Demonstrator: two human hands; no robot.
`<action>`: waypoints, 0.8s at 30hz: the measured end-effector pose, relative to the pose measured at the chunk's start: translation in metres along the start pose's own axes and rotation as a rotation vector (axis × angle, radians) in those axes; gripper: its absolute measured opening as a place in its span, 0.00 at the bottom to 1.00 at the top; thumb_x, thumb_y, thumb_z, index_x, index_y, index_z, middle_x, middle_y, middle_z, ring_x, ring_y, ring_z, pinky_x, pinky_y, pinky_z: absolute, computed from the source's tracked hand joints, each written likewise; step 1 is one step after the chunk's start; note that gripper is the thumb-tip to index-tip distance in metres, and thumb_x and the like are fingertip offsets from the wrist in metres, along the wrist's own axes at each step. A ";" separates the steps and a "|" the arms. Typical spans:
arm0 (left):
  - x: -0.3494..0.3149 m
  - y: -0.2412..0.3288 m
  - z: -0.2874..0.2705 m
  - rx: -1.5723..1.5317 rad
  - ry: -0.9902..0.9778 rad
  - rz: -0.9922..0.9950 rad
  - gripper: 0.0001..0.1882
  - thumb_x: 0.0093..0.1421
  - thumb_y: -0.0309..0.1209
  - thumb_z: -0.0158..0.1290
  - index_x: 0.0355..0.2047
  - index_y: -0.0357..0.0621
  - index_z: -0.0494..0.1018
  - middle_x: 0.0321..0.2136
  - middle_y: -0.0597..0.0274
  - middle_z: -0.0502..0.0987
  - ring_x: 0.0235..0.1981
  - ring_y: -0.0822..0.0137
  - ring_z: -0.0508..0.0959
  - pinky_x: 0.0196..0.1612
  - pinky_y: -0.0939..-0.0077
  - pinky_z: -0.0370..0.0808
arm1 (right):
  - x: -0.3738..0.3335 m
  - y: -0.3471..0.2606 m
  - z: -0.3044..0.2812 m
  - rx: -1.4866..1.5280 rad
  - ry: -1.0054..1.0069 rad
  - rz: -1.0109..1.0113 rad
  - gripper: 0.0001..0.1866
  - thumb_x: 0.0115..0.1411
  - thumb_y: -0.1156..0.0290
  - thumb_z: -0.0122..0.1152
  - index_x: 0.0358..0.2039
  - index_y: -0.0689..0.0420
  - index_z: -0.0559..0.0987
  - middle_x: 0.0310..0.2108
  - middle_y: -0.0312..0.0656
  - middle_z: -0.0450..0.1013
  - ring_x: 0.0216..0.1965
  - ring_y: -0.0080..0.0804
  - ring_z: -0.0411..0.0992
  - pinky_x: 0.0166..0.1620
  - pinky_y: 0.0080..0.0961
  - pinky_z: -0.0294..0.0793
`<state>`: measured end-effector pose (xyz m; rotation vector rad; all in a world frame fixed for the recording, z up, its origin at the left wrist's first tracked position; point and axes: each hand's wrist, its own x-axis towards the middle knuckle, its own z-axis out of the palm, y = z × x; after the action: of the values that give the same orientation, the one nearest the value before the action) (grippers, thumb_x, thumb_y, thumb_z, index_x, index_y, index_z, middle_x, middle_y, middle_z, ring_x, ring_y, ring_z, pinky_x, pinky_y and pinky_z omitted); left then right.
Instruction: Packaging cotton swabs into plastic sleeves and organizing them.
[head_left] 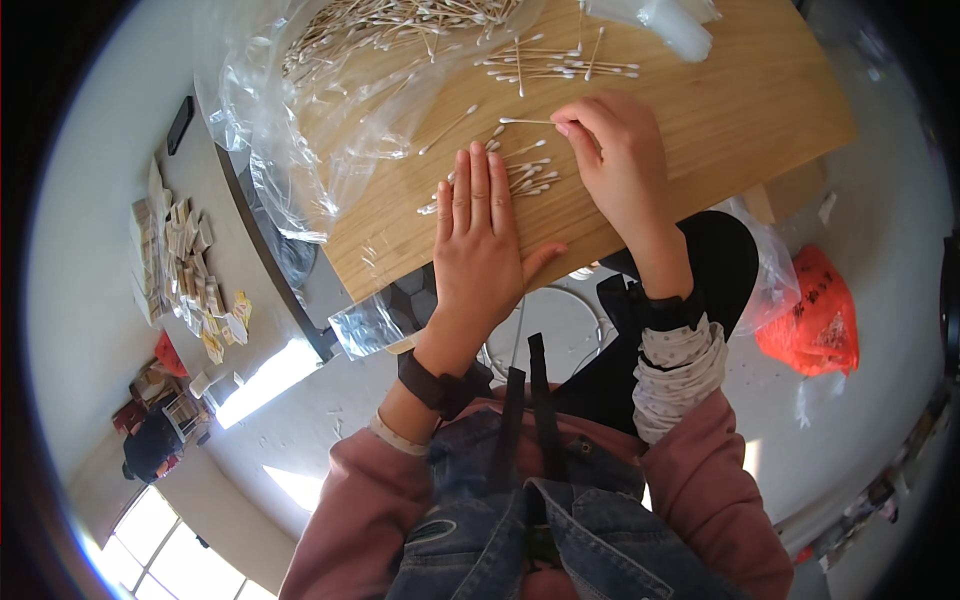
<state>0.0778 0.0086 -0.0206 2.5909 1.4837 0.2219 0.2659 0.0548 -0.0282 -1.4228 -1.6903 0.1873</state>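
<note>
My left hand (pixel 478 235) lies flat with its fingers stretched out over a small bunch of cotton swabs (pixel 532 180) on the wooden table (pixel 740 120). Swab tips show on both sides of the fingers; the middle of the bunch is hidden. To the right, my right hand (pixel 625 150) pinches one cotton swab (pixel 525 121) by its end between thumb and forefinger, its other white tip pointing left. A single swab (pixel 447 130) rests just beyond my left fingertips. Farther off lies another loose group of swabs (pixel 560 68), some crossing the others.
A clear plastic bag (pixel 360 140) with a large heap of swabs (pixel 390 30) covers the table's far left. Clear plastic packaging (pixel 675 25) sits at the far edge. A red bag (pixel 812 315) stands on the floor at right. Small boxes (pixel 190 255) are piled at left.
</note>
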 end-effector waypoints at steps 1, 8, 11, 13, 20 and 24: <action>-0.001 -0.001 0.000 0.002 0.002 0.000 0.60 0.57 0.65 0.52 0.70 0.26 0.46 0.71 0.36 0.48 0.74 0.43 0.47 0.72 0.47 0.48 | 0.001 -0.004 0.002 -0.017 -0.017 -0.021 0.05 0.56 0.78 0.64 0.30 0.54 0.76 0.28 0.37 0.72 0.35 0.40 0.72 0.40 0.35 0.68; 0.001 0.003 -0.005 -0.003 0.075 -0.071 0.61 0.55 0.66 0.54 0.70 0.25 0.47 0.71 0.35 0.49 0.74 0.43 0.48 0.72 0.46 0.46 | -0.015 -0.022 -0.028 0.079 -0.299 0.043 0.07 0.52 0.77 0.66 0.28 0.55 0.75 0.30 0.39 0.71 0.37 0.42 0.71 0.42 0.36 0.68; 0.005 0.000 0.002 0.029 0.069 -0.066 0.61 0.54 0.67 0.52 0.69 0.24 0.48 0.70 0.34 0.50 0.73 0.43 0.48 0.72 0.46 0.46 | -0.015 -0.017 -0.024 0.049 -0.340 0.054 0.06 0.53 0.77 0.64 0.28 0.56 0.74 0.28 0.38 0.70 0.36 0.42 0.71 0.43 0.36 0.68; 0.006 -0.002 0.005 0.042 0.061 -0.063 0.61 0.54 0.68 0.51 0.69 0.24 0.49 0.70 0.34 0.51 0.73 0.43 0.49 0.72 0.47 0.46 | -0.015 -0.021 -0.023 -0.001 -0.354 0.014 0.05 0.53 0.77 0.62 0.27 0.56 0.73 0.28 0.39 0.69 0.36 0.42 0.70 0.44 0.36 0.68; 0.007 -0.002 0.008 0.037 0.054 -0.050 0.61 0.54 0.69 0.50 0.68 0.23 0.51 0.70 0.34 0.51 0.73 0.45 0.50 0.72 0.48 0.46 | -0.024 -0.020 -0.041 -0.283 -0.422 0.000 0.05 0.60 0.76 0.57 0.32 0.59 0.69 0.32 0.45 0.68 0.37 0.50 0.68 0.41 0.41 0.66; 0.002 -0.009 0.003 0.018 0.054 -0.062 0.61 0.55 0.68 0.51 0.68 0.24 0.50 0.71 0.35 0.50 0.74 0.45 0.49 0.72 0.48 0.46 | -0.042 -0.016 -0.132 -0.423 -0.302 0.216 0.04 0.61 0.76 0.54 0.33 0.59 0.69 0.33 0.48 0.67 0.39 0.52 0.67 0.42 0.44 0.65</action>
<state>0.0719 0.0150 -0.0256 2.5671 1.5885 0.2742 0.3434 -0.0402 0.0380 -1.9753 -1.8920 0.1770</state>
